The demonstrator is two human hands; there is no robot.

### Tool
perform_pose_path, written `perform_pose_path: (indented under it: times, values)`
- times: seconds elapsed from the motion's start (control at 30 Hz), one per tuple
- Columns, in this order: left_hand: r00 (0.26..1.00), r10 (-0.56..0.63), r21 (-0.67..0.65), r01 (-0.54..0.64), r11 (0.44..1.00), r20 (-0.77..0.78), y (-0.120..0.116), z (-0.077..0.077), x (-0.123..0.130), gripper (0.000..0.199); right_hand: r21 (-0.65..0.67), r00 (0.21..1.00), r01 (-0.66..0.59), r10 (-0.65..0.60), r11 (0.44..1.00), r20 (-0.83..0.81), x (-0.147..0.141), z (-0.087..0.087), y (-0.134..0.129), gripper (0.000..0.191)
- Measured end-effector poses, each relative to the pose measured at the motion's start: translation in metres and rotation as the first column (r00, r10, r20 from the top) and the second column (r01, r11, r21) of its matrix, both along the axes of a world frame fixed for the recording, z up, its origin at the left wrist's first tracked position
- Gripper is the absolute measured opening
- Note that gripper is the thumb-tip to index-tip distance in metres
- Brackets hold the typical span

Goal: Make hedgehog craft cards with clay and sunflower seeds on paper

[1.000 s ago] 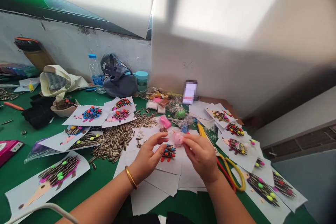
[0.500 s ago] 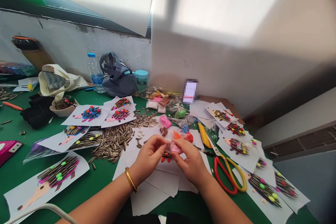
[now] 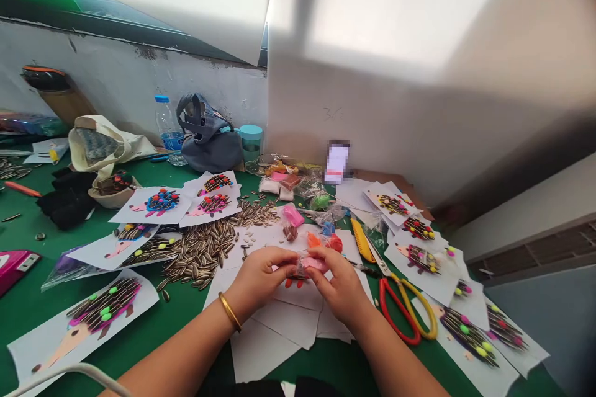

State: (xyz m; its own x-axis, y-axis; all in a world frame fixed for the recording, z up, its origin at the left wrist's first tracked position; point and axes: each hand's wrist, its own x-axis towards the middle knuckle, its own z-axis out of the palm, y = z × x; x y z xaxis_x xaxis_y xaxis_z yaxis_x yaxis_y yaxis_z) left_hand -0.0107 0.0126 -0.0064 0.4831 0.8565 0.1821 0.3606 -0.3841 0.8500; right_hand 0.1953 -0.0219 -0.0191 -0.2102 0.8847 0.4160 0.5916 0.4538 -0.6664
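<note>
Right hand (image 3: 343, 288) pinches pink lump (image 3: 315, 263) between fingertips.

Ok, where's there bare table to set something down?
Green tabletop shows between your left forearm and the large hedgehog picture, with a smaller patch bordered by your right forearm, the scissors and the nearest picture on the right. Ahead of your left hand and right hand, it's crowded with sunflower seeds and wrapped packets.
</note>
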Motion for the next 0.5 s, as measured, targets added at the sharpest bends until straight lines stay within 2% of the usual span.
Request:
perform_pose_path:
  times: [0.1, 0.3, 0.5]
  values:
    - [0.998, -0.028, 0.022, 0.029, 0.999, -0.056, -0.001, 0.002, 0.001, 0.011, -0.043, 1.0, 0.006, -0.007, 0.999, -0.004, -0.001, 0.0, -0.001, 0.018]
    - [0.994, 0.002, 0.094, 0.009, 0.995, -0.111, -0.006, 0.003, 0.006, 0.01, -0.004, 1.0, 0.011, -0.011, 1.0, 0.002, -0.007, 0.005, -0.004, 0.01]
    - [0.998, -0.009, 0.15, 0.018, 0.989, -0.059, -0.006, 0.002, 0.006, 0.018, -0.051, 0.999, -0.016, 0.015, 0.999, -0.03, -0.008, 0.009, -0.006, 0.012]
